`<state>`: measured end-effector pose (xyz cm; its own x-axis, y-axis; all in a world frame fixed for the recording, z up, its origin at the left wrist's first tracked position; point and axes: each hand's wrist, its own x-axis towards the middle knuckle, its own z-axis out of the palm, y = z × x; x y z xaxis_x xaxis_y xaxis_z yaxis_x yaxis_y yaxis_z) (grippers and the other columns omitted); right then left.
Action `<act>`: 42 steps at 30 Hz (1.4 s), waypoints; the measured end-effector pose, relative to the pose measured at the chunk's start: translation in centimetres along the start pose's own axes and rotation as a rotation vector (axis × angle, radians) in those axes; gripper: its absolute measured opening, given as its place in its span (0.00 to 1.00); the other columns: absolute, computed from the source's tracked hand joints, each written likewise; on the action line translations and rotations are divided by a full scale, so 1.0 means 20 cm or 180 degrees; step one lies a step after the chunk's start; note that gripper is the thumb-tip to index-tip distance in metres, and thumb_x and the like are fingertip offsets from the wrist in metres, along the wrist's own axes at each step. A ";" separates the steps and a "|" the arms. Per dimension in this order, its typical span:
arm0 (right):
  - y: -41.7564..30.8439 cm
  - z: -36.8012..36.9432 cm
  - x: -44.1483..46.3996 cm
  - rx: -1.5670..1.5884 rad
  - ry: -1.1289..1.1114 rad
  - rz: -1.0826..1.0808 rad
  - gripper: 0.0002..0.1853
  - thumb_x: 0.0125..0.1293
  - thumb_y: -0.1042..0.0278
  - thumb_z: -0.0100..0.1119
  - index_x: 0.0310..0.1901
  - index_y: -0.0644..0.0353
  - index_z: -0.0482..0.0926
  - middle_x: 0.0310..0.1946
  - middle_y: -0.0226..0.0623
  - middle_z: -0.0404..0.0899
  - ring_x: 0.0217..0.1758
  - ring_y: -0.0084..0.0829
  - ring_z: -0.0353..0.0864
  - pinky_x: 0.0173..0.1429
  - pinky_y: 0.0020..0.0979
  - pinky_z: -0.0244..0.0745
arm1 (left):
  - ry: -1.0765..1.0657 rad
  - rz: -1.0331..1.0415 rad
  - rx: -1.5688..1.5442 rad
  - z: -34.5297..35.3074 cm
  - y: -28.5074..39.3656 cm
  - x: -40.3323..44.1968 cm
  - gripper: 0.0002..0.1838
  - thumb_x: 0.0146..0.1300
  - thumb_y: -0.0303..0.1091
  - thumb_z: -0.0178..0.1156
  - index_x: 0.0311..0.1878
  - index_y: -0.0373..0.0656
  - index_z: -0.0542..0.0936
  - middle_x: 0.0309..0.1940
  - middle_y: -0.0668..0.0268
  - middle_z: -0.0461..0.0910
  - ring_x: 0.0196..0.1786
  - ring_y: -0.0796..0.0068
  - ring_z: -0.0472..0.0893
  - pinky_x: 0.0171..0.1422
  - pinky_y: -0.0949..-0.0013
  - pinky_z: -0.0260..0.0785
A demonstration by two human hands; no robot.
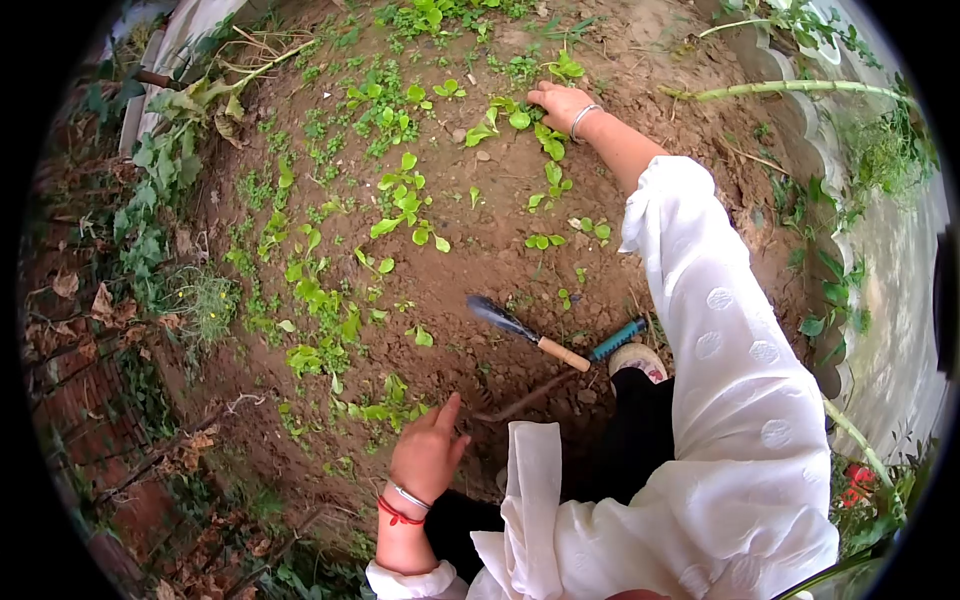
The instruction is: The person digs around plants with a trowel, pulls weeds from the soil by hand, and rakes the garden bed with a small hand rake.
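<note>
My right hand [562,106] reaches far forward over the soil, its fingers bent down among small green seedlings [519,114]; its fingertips are partly hidden, and what they hold, if anything, cannot be made out. Near my body on the left, my left hand [428,453] hangs over the ground with fingers apart and nothing in it, just below a leafy seedling [390,405]. Between the hands, a trowel [512,322] with a dark blade and wooden handle lies on the soil. Its handle end is beside a teal-handled tool [618,340].
My shoe [638,358] stands beside the tools. Rows of seedlings [405,200] cross the brown bed. A scalloped white edging [822,190] runs along the right, with a long green stem [800,88] over it. Dry leaves and vines [110,310] line the left.
</note>
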<state>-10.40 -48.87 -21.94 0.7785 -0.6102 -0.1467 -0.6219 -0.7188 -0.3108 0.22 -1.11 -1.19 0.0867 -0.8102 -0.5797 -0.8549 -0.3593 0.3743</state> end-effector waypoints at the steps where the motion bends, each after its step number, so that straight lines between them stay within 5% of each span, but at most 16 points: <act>1: 0.01 0.03 0.02 0.0101 0.0104 0.0056 0.22 0.55 0.75 0.57 0.54 0.52 0.77 0.54 0.45 0.75 0.58 0.44 0.75 0.60 0.40 0.72 | 0.0019 0.0001 0.0008 0.00 0.00 0.00 0.32 0.57 0.33 0.64 0.66 0.41 0.66 0.41 0.51 0.77 0.43 0.49 0.78 0.47 0.57 0.71; 9: 0.15 -0.01 0.05 0.1217 0.0898 0.1170 0.13 0.58 0.70 0.59 0.45 0.57 0.82 0.43 0.51 0.81 0.50 0.48 0.79 0.56 0.43 0.74 | 0.0068 0.0090 -0.0072 -0.01 0.02 0.01 0.32 0.57 0.31 0.64 0.66 0.40 0.67 0.41 0.51 0.77 0.43 0.48 0.78 0.48 0.56 0.71; 12: 0.22 -0.04 0.05 0.1331 0.0907 0.1202 0.14 0.58 0.67 0.63 0.46 0.60 0.81 0.37 0.49 0.81 0.40 0.42 0.80 0.48 0.40 0.75 | 0.0099 0.0080 0.0051 -0.01 0.01 0.01 0.31 0.55 0.33 0.65 0.63 0.41 0.70 0.39 0.57 0.78 0.40 0.54 0.78 0.47 0.58 0.71; 13: 0.22 -0.05 0.04 0.1279 0.0728 0.1108 0.14 0.59 0.68 0.63 0.46 0.62 0.80 0.31 0.47 0.81 0.30 0.36 0.80 0.39 0.37 0.76 | 0.0109 0.0093 0.0054 -0.01 0.01 0.01 0.31 0.55 0.33 0.65 0.63 0.41 0.70 0.39 0.57 0.78 0.40 0.54 0.78 0.47 0.58 0.71; 16: 0.17 -0.04 0.04 0.1238 0.0412 0.0967 0.15 0.59 0.69 0.63 0.48 0.62 0.80 0.27 0.46 0.82 0.23 0.33 0.82 0.35 0.35 0.77 | 0.0122 0.0090 0.0075 -0.02 0.02 0.02 0.30 0.55 0.33 0.65 0.63 0.42 0.70 0.39 0.57 0.78 0.40 0.54 0.78 0.47 0.58 0.71; 22: 0.11 -0.02 0.14 0.0896 0.0836 0.1121 0.16 0.58 0.73 0.55 0.49 0.58 0.82 0.39 0.51 0.83 0.42 0.42 0.83 0.49 0.39 0.76 | 0.0115 0.0025 0.0021 -0.01 0.01 0.01 0.31 0.56 0.33 0.65 0.63 0.42 0.69 0.41 0.55 0.78 0.42 0.51 0.78 0.48 0.57 0.72; 23: 0.12 -0.04 0.14 0.1180 0.0722 0.1302 0.16 0.58 0.70 0.54 0.49 0.55 0.83 0.47 0.50 0.81 0.52 0.48 0.80 0.56 0.41 0.74 | 0.0082 0.0003 -0.0020 -0.02 0.01 0.01 0.31 0.56 0.32 0.64 0.64 0.41 0.68 0.42 0.53 0.78 0.43 0.49 0.78 0.48 0.56 0.71; 26: 0.19 -0.08 0.11 0.1787 0.1115 0.1698 0.14 0.59 0.67 0.56 0.47 0.57 0.84 0.46 0.50 0.81 0.51 0.49 0.80 0.55 0.41 0.74 | 0.0044 -0.0032 -0.0095 -0.04 0.02 0.01 0.32 0.57 0.32 0.64 0.65 0.40 0.67 0.43 0.51 0.77 0.45 0.47 0.77 0.50 0.56 0.71; 30: 0.29 -0.13 0.05 0.0935 0.1030 0.1946 0.15 0.57 0.65 0.59 0.46 0.56 0.84 0.45 0.49 0.82 0.51 0.49 0.80 0.56 0.39 0.75 | -0.0064 -0.0095 -0.0085 -0.05 0.03 0.01 0.32 0.57 0.32 0.64 0.65 0.39 0.67 0.45 0.50 0.78 0.46 0.47 0.78 0.51 0.55 0.71; 35: 0.23 -0.05 -0.03 0.0740 0.0223 0.1865 0.15 0.55 0.64 0.59 0.42 0.62 0.84 0.41 0.53 0.82 0.47 0.50 0.81 0.55 0.41 0.75 | -0.0061 -0.0065 -0.0097 -0.04 0.02 0.02 0.31 0.57 0.31 0.64 0.65 0.39 0.67 0.45 0.49 0.78 0.46 0.47 0.78 0.51 0.55 0.71; 38: 0.20 -0.02 -0.08 0.0887 -0.0204 0.1943 0.19 0.55 0.63 0.59 0.45 0.67 0.82 0.50 0.54 0.79 0.55 0.48 0.78 0.60 0.39 0.73 | -0.0047 -0.0048 -0.0101 -0.04 0.02 0.03 0.31 0.58 0.31 0.63 0.65 0.39 0.67 0.46 0.49 0.78 0.47 0.46 0.78 0.52 0.55 0.71; 42: 0.20 0.00 -0.05 0.1058 0.1052 0.1882 0.19 0.55 0.65 0.58 0.49 0.61 0.81 0.47 0.54 0.80 0.53 0.48 0.79 0.56 0.41 0.75 | -0.0082 -0.0063 -0.0072 -0.05 0.05 0.05 0.31 0.58 0.32 0.63 0.65 0.39 0.67 0.47 0.49 0.78 0.47 0.46 0.78 0.52 0.55 0.71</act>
<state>-13.75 -51.15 -23.08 0.2244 -0.9689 -0.1039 -0.8293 -0.1339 -0.5425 0.00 -2.63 -0.68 0.0902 -0.7907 -0.6055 -0.8412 -0.3859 0.3787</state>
